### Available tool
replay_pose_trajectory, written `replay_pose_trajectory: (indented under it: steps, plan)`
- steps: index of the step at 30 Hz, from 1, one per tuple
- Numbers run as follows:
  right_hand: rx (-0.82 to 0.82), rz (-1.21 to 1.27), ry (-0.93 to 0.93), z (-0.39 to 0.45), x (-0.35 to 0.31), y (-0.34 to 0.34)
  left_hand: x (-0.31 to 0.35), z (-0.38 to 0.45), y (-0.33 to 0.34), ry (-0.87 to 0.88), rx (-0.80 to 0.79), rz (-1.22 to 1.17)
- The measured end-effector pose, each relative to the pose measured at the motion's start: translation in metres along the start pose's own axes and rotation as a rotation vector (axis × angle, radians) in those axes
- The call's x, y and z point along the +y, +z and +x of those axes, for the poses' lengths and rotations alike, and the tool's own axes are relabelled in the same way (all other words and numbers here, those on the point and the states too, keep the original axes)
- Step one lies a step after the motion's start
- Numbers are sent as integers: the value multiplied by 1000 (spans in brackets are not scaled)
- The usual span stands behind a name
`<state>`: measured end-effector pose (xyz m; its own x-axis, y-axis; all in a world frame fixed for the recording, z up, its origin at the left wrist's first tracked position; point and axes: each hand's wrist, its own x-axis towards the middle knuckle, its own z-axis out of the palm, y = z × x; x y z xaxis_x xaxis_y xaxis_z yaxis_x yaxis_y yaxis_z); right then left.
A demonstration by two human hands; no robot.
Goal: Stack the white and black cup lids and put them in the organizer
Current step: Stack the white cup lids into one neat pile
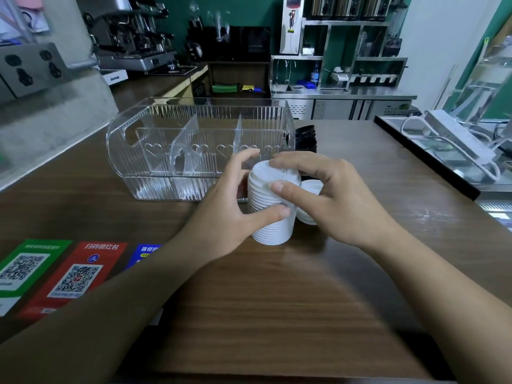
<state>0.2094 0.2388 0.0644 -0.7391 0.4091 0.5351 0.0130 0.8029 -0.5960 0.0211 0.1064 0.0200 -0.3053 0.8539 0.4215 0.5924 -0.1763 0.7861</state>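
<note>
A tall stack of white cup lids (pixel 273 228) stands on the wooden counter in front of the clear plastic organizer (pixel 155 139). My left hand (pixel 230 206) grips the stack's left side, thumb across its front. My right hand (pixel 329 195) holds the top lid from the right, fingers over its top. A few more white lids (pixel 310 200) lie just right of the stack, partly hidden by my right hand. A stack of black lids (pixel 306 139) stands behind, at the organizer's right end. The organizer has two dividers and its compartments look empty.
Green, red and blue QR code cards (pixel 74 275) lie flat on the counter at the left. A glass display case with a power strip (pixel 457 137) runs along the right edge. An espresso machine (pixel 133 37) and steel shelving stand at the back.
</note>
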Motion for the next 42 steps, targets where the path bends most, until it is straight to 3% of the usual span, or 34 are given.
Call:
replay_pose_trajectory:
  steps: [13, 22, 28, 37, 42]
  plan:
    - [-17, 250, 90, 2, 7, -3, -5, 2, -3, -52, -19, -36]
    - [8, 108, 98, -1, 2, -5, 4, -1, -3, 21, -13, -4]
    - [21, -106, 124, 4, 16, -45, 3, 1, -7, 9, -3, 3]
    - [-258, -398, 112, -2, 38, -38, 6, 1, -10, 18, -13, -1]
    - [-243, -357, 141, 0, 42, -32, 4, 2, -10, 9, -15, 4]
